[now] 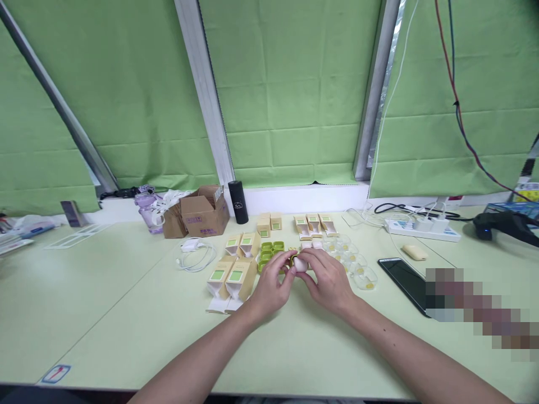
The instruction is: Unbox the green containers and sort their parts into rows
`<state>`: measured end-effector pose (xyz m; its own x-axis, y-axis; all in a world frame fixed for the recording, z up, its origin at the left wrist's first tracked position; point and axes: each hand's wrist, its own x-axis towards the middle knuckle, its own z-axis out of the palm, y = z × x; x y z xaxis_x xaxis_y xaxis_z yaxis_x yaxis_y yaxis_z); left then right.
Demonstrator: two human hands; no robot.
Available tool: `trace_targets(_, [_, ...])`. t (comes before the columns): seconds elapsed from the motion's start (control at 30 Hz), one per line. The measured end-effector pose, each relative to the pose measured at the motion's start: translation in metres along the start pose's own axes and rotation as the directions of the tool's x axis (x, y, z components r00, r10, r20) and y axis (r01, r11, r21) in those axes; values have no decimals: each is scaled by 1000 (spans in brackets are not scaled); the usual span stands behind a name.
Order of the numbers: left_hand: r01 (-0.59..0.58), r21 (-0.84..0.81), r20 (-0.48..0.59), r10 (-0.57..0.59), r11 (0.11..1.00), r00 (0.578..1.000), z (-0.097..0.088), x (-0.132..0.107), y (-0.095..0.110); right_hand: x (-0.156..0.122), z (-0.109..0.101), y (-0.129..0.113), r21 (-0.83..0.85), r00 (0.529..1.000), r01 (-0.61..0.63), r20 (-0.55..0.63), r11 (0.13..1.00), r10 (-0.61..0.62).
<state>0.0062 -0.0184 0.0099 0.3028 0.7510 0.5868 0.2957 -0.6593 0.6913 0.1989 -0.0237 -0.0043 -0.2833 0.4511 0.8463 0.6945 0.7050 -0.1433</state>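
My left hand and my right hand meet at the middle of the pale green table, fingers pinched together around a small white rounded piece. Just beyond my fingers lie several small green square trays. To the left of my left hand stand tan cartons with green labels. To the right of my right hand lie clear plastic shells with yellow bits.
More tan cartons stand further back. A brown cardboard box, a black bottle and a purple bottle line the window sill. A white cable, a phone and a power strip lie around.
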Motion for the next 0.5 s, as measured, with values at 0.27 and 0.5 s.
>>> trace_targets(0.27, [10,-15,-39,-11,1000,999,2,1,-5,-4,2,5,46,998,3,68,999,-6])
trace_targets(0.5, [27,57,-44,-24,998,999,4,0,-4,-2,3,7,33,996,35,77,999,-37])
